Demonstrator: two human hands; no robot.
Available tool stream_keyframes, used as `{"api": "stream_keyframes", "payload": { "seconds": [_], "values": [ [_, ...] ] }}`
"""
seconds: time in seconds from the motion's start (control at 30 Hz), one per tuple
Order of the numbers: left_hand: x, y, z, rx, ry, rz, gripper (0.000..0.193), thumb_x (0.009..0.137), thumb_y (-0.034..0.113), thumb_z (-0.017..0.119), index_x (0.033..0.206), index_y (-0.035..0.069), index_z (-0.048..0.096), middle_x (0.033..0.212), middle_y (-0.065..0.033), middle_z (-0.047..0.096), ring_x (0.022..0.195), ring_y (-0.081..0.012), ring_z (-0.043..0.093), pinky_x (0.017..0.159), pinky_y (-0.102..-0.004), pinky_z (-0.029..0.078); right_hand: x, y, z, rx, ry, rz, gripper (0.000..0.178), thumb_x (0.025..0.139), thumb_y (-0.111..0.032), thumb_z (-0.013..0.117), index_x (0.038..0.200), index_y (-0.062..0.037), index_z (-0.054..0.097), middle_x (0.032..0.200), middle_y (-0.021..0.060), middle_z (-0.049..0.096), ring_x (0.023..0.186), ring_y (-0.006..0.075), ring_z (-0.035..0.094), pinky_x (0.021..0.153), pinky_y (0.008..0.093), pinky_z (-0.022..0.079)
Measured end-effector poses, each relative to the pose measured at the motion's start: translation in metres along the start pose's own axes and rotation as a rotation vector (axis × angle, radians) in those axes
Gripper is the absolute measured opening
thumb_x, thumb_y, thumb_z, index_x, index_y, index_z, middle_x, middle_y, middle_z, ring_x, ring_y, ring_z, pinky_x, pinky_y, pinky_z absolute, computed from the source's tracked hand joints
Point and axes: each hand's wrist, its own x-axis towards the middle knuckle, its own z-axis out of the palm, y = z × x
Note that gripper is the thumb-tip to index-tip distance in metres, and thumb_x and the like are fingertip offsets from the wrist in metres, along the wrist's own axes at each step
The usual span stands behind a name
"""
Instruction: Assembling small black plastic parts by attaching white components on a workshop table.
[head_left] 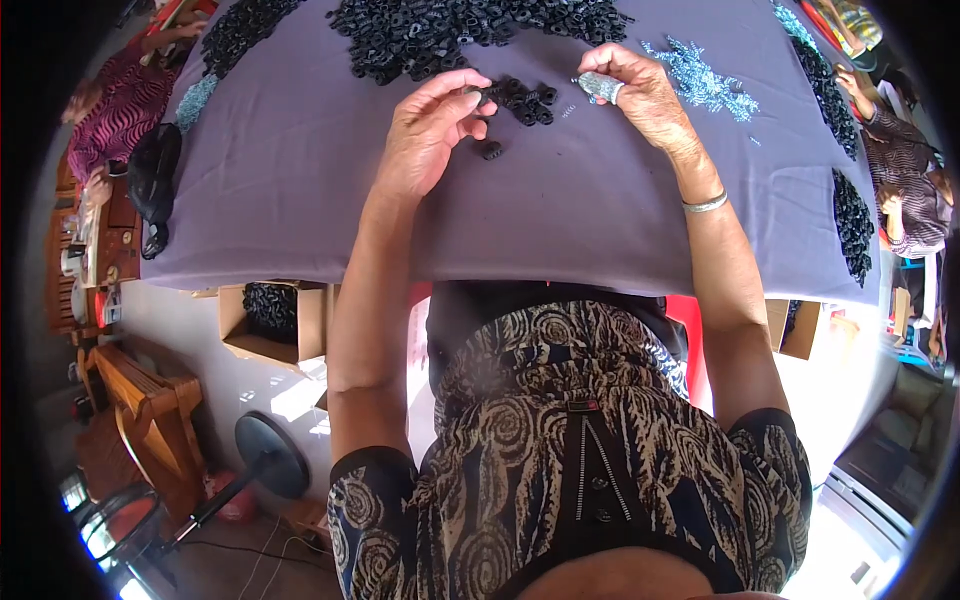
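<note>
Above the cloth, my left hand (432,128) pinches a small black plastic piece (484,97) between thumb and forefinger. My right hand (640,98) faces it a short way off, thumb and fingers pressed together; what sits at their tips is too small to make out. A greyish-white wrap (601,87) covers the right thumb. Between the hands lies a little cluster of black plastic pieces (528,101), with a single black piece (491,150) just nearer. Beside the right hand spreads a heap of small shiny metal springs (705,82). A few loose springs (568,111) lie closer in.
A large heap of black pieces (470,30) covers the far side of the purple-grey tablecloth (560,220). Other people (115,105) sit at the left and right edges. Below the table stands a cardboard box (258,345) of black parts; a pedestal fan base (272,455) is at lower left.
</note>
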Motion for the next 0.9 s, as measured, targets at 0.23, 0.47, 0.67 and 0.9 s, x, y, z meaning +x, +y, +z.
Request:
{"api": "stream_keyframes", "payload": {
  "seconds": [0.23,0.47,0.67,0.9],
  "values": [
    [0.000,-0.004,0.003,0.250,-0.051,0.038,0.015,0.087,0.004,0.060,0.101,0.002,0.065,0.087,-0.0039,0.060,0.073,-0.0107,0.054,0.064,-0.0215,0.042,0.001,-0.007,0.023,0.053,-0.039,-0.059,0.012,0.088,0.001,0.056,0.097,-0.0039,0.062,0.088,-0.0025,0.060,0.074,0.0055,0.052,0.068,0.0214,0.045],
    [-0.002,-0.003,0.012,0.280,-0.038,0.045,0.015,0.090,0.005,0.057,0.103,0.002,0.064,0.095,-0.0064,0.064,0.082,-0.0123,0.060,0.065,-0.0236,0.047,-0.003,-0.017,0.049,0.090,-0.109,-0.076,0.009,0.089,0.001,0.056,0.095,-0.0024,0.061,0.083,-0.0033,0.058,0.079,0.0042,0.053,0.072,0.0218,0.045],
    [-0.001,-0.010,0.011,0.358,-0.103,0.001,0.020,0.090,0.007,0.060,0.109,0.004,0.064,0.095,-0.0071,0.065,0.081,-0.0127,0.061,0.063,-0.0239,0.048,-0.003,-0.015,0.053,0.052,-0.086,-0.109,0.009,0.090,0.000,0.056,0.098,-0.0025,0.060,0.086,-0.0023,0.059,0.075,0.0055,0.051,0.069,0.0208,0.045],
    [-0.001,-0.017,0.016,0.518,0.016,0.199,0.021,0.086,0.002,0.064,0.107,0.003,0.064,0.083,0.0009,0.058,0.074,-0.0060,0.055,0.062,-0.0198,0.045,-0.004,-0.016,0.055,0.034,-0.057,-0.116,0.008,0.089,0.000,0.056,0.095,-0.0024,0.060,0.083,-0.0032,0.057,0.079,0.0040,0.051,0.072,0.0211,0.045]
  ]
}}
